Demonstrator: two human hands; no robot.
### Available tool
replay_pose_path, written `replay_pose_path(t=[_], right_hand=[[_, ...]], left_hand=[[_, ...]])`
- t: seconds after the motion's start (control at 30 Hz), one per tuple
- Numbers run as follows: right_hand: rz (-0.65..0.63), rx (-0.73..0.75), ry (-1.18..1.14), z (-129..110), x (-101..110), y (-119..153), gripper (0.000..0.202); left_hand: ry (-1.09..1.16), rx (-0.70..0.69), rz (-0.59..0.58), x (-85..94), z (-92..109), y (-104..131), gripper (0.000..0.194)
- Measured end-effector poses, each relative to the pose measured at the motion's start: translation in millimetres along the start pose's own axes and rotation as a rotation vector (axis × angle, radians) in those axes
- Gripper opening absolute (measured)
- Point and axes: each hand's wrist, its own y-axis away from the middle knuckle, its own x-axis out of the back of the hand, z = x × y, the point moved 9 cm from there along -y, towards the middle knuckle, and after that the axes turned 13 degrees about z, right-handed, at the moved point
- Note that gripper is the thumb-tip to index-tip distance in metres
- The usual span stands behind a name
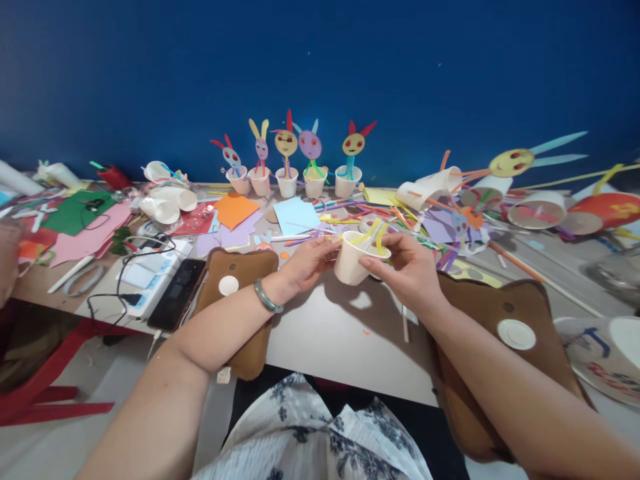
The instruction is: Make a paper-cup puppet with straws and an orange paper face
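Observation:
Both hands hold a white paper cup point(351, 265) above the table's front part. Yellow strips point(373, 230) and a pale piece stick up from its opening. My left hand point(311, 261) pinches the cup's left side near the rim, fingers closed. On the right side, my right hand point(407, 268) has its thumb against the cup and its fingers near the yellow strips. The cup tilts slightly. Behind it, a row of upright cups bears paper rabbit-eared faces, one of them a purple face point(310, 145).
Brown cushions point(240, 300) lie under both forearms. A phone point(177, 295) and a power strip point(160, 277) are at left. Coloured paper, such as an orange sheet point(236, 211), and fallen cups point(537, 210) crowd the table. A blue wall point(320, 67) stands behind.

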Motion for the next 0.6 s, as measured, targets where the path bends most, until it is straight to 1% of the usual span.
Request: replay_pose_path(t=[0.23, 0.33, 0.43, 0.6], right_hand=[[0.014, 0.013, -0.007, 0.1, 1.1, -0.6, 0.049], [0.027, 0.038, -0.009, -2.3, 1.3, -0.4, 0.05], [0.059, 0.04, 0.028, -0.8, 4.1, -0.8, 0.051], [0.094, 0.018, 0.103, 5.6, 8.5, -1.7, 0.05]], left_hand=[[-0.033, 0.016, -0.03, 0.4, -3.0, -2.0, 0.043], [-0.035, -0.01, 0.01, 4.2, -1.2, -2.8, 0.043], [-0.037, -0.061, 0.094, 12.0, 2.4, -3.6, 0.045], [-0.145, -0.242, 0.168, 20.4, 15.8, -1.0, 0.043]])
